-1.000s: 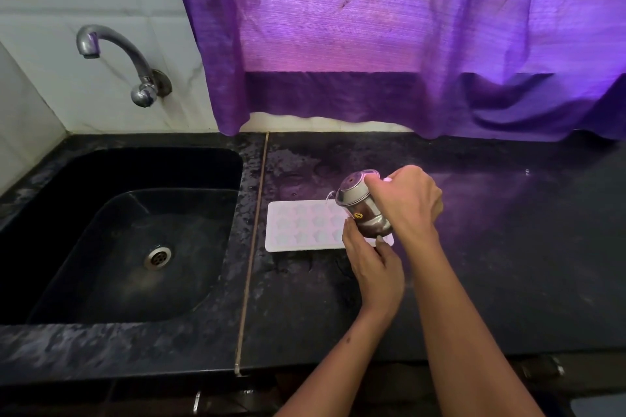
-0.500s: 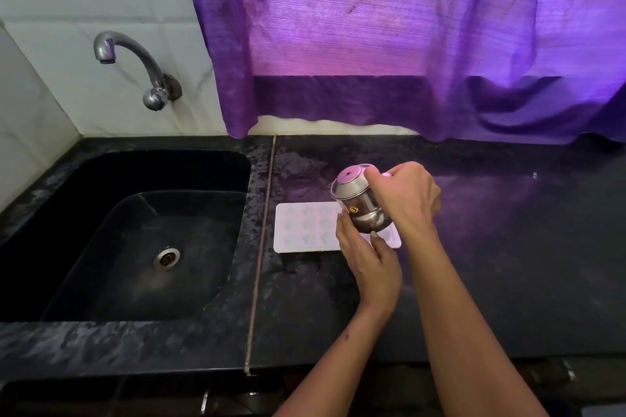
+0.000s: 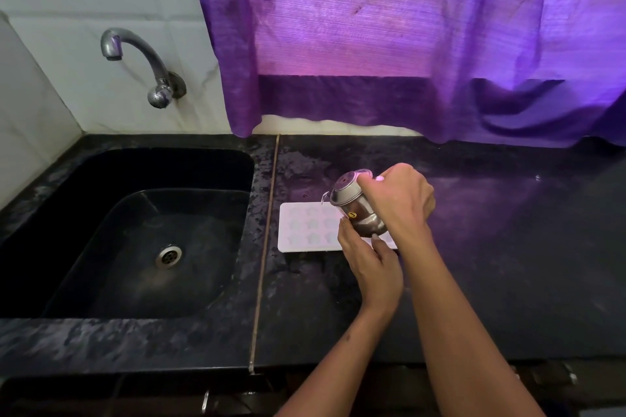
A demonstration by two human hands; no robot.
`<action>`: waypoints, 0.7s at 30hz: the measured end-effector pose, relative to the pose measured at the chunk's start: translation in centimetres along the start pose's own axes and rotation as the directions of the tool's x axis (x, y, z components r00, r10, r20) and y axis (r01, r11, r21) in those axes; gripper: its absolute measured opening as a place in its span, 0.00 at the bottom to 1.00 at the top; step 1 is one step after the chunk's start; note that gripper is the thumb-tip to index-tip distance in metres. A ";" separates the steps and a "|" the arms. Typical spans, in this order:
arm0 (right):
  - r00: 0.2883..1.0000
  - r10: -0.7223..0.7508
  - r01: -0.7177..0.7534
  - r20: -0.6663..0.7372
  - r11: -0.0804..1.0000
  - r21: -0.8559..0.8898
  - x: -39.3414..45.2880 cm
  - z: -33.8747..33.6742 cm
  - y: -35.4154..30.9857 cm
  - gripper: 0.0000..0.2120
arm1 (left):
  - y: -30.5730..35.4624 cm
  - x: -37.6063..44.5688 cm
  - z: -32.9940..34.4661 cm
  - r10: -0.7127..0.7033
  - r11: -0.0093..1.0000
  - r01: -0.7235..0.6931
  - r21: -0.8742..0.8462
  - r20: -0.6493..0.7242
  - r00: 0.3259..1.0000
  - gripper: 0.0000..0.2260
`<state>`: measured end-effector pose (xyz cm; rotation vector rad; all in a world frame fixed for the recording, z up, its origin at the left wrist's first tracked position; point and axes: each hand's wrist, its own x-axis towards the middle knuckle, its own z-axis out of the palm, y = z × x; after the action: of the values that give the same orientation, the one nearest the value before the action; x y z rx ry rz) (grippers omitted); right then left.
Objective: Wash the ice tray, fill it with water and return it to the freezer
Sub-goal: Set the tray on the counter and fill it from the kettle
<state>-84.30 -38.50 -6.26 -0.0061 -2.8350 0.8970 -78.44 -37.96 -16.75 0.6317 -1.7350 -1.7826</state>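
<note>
The ice tray (image 3: 306, 227) is lying flat on the dark counter (image 3: 491, 247), just right of the sink (image 3: 135, 230). The right hand (image 3: 398, 198) is gripping a steel jug (image 3: 355, 203), tilting it leftward over the tray, a thin stream running from its spout. The left hand (image 3: 371, 262) is steadying the jug's base with its fingers, its grip not fully closed

Bare counter (image 3: 508, 264) right of the ice tray (image 3: 305, 227); sink (image 3: 135, 240) left; curtain (image 3: 406, 78) behind.
</note>
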 end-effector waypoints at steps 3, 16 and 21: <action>1.000 -0.005 0.005 0.007 1.000 -0.010 -0.1 0.1 -0.1 0.17 | 0.0 0.1 0.0 -0.009 1.000 0.009 0.005 -0.005 1.000 0.29; 1.000 0.005 -0.004 0.020 0.999 -0.039 -0.4 0.3 -0.4 0.16 | 0.1 0.1 -0.4 -0.034 0.999 0.034 -0.001 -0.005 0.999 0.28; 1.000 0.014 -0.014 0.007 0.999 -0.036 -0.4 0.3 -0.4 0.17 | 0.2 0.1 -0.4 -0.028 1.000 0.028 0.005 -0.003 1.000 0.28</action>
<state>-83.96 -39.00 -6.34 -0.0277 -2.8606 0.8497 -78.19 -38.29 -16.61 0.6640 -1.7376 -1.7960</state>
